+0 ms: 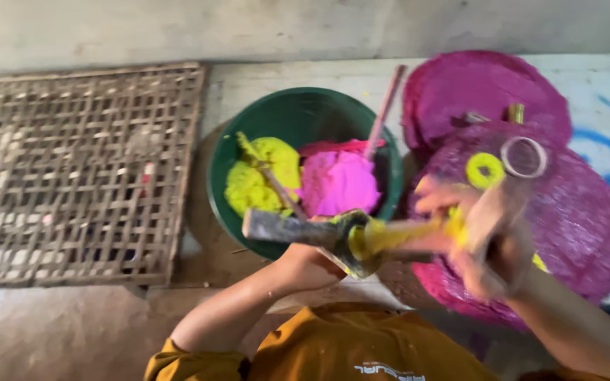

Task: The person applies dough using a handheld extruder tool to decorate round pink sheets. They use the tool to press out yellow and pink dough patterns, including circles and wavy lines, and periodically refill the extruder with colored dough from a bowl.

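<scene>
- The right hand [492, 236] grips a yellow stick [397, 234].
- The left hand [312, 257] holds a flat tool [284, 227].
- 2 pastes sit in the green bowl [305, 113].

Mustard-orange shirt [361, 349] with short sleeves, small white print on the chest, bare forearms, paint-smeared fingers [453, 229]

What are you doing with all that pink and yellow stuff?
A person in an orange shirt is working over a green bowl that holds a yellow lump and a pink lump, with sticks standing in them. The left hand holds a flat tool smeared with yellow. The right hand, blurred, is over a round pink disc, which has a yellow ring and a clear ring on it. Another pink disc lies behind, and a woven bamboo tray sits at the left.
</scene>
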